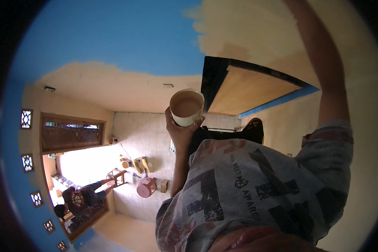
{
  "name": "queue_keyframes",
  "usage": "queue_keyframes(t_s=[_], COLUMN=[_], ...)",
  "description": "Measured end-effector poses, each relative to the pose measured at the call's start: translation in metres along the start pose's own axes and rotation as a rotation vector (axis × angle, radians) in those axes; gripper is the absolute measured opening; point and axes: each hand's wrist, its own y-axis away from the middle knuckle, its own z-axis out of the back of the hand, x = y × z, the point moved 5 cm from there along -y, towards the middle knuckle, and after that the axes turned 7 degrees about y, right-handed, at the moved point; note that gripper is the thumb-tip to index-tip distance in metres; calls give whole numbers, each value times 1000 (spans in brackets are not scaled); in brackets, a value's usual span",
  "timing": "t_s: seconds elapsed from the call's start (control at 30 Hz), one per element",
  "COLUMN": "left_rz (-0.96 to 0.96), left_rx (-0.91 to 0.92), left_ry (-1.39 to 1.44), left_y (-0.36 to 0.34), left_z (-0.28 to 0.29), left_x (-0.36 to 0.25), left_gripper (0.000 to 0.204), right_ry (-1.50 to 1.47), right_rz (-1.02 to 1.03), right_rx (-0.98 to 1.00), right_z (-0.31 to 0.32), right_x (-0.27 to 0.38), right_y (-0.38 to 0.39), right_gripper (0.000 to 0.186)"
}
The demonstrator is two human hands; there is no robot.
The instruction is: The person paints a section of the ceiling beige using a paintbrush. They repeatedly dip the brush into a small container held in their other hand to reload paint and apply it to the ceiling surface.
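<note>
My left hand (181, 133) is wrapped around a pale, round cup (182, 121), holding it with its mouth facing up. Inside is a beige liquid that looks like paint. My right arm (325, 63) stretches up along the beige wall and leaves the picture at the top, so the right hand is out of sight. Around it the wall (256, 33) is coated in patchy beige, which meets a blue area (126, 33) along an uneven edge.
A dark-framed door (256, 88) is beside the cup. Far below on the tiled floor (134, 126) are a pink stool (146, 187), a yellow container (142, 164) and a small bucket (126, 164). Another person (82, 200) is at the bright doorway, feet by a brown stool (118, 177).
</note>
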Motion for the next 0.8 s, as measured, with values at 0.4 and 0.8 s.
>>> queue_keyframes(t_s=[0.4, 0.8], left_rz=[-51, -23], left_rx=[8, 78], left_ry=[-59, -48], left_y=[-5, -4], left_z=[1, -13], left_x=[-11, 17], left_gripper=[82, 77], right_ry=[-493, -332], right_rz=[-135, -143], right_rx=[715, 24], right_z=[-187, -40], right_x=[49, -84], right_y=[346, 119], right_gripper=[30, 25])
